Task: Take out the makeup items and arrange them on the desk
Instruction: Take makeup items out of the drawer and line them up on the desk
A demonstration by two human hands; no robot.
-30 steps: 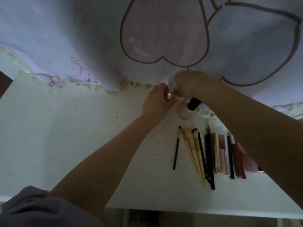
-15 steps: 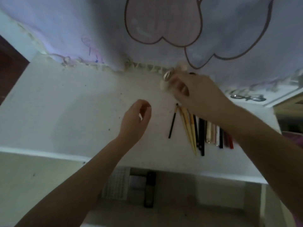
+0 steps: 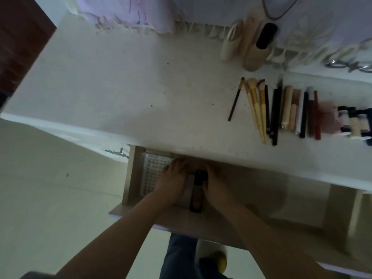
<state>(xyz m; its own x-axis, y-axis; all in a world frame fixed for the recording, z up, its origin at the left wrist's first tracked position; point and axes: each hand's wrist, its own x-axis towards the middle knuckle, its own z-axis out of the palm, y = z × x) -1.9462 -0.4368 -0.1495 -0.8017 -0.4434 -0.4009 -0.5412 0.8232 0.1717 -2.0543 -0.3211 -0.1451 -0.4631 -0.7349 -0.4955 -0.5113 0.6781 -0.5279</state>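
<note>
I see the white desk (image 3: pixel 124 81), open drawer (image 3: pixel 261 190) under its front edge. Brush-and-pencil row (image 3: pixel 281 109) lies right, long axes front-to-back. Left hand (image 3: pixel 171 184) and right hand (image 3: pixel 216 186) flank a black makeup case (image 3: pixel 198 191) in the drawer, fingers curled; grip unclear. No readable labels.

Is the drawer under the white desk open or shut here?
Open: the light wooden drawer is pulled out from under the white desk, with both hands inside beside a black case.
</note>
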